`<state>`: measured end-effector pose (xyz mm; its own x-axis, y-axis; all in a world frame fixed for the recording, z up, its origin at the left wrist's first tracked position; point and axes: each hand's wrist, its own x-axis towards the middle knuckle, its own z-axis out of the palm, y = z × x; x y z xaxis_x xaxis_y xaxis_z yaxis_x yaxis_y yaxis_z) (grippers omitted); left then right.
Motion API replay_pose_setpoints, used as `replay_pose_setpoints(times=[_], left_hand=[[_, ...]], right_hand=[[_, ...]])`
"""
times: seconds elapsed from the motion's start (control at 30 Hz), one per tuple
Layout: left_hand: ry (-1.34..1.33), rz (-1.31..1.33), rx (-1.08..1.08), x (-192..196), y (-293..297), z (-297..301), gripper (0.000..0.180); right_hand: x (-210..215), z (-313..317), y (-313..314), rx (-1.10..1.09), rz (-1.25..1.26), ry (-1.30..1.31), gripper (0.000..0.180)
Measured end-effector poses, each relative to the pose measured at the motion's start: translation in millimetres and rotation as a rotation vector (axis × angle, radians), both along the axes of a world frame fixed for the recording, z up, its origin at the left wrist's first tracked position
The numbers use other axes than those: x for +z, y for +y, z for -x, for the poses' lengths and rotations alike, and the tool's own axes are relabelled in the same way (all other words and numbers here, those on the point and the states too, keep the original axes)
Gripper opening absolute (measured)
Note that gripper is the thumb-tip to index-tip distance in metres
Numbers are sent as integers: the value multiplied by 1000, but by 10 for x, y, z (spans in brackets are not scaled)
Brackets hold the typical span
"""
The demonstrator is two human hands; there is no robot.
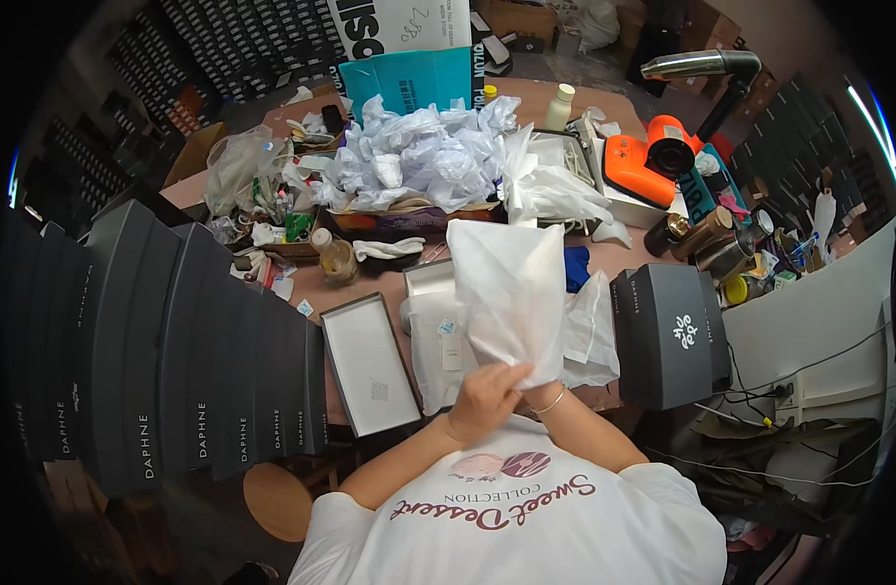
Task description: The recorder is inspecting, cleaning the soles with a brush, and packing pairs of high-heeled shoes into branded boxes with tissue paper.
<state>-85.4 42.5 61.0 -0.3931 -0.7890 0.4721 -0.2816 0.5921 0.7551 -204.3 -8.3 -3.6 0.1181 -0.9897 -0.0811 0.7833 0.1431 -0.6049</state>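
In front of my chest a white, slightly see-through bag (506,292) stands up from my hands. My left hand (484,398) is closed on the bag's lower edge, fingers pinching it. My right hand (540,394), with a bracelet at the wrist, reaches into or behind the bottom of the bag, so its fingers are hidden. Just left of the bag lies an opened shoebox (428,280) with white tissue paper and a small tag (452,352) on it. An upturned box lid (368,366), white inside, lies further left. Crumpled white paper (589,336) spreads to the bag's right.
Tall stacks of dark shoeboxes (190,341) stand at the left; another dark box (665,336) is at the right. Behind, a carton overflows with crumpled tissue (424,151). Bottles (337,258), an orange device (638,166) and several jars (706,234) crowd the table.
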Motion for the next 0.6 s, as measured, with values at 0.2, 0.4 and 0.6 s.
replay_pose_setpoints(times=[0.2,0.4,0.6], left_hand=[[-2,-105,-126,11,54,-5,29],[-230,-410,-241,155,155,-163,45],[980,-1183,253,-196,-123,-484,73]], right_hand=[[32,96,-90,76,46,185,40],[-20,79,-196,-30,287,914,40],[-185,-26,-193,-136,605,1357,39]])
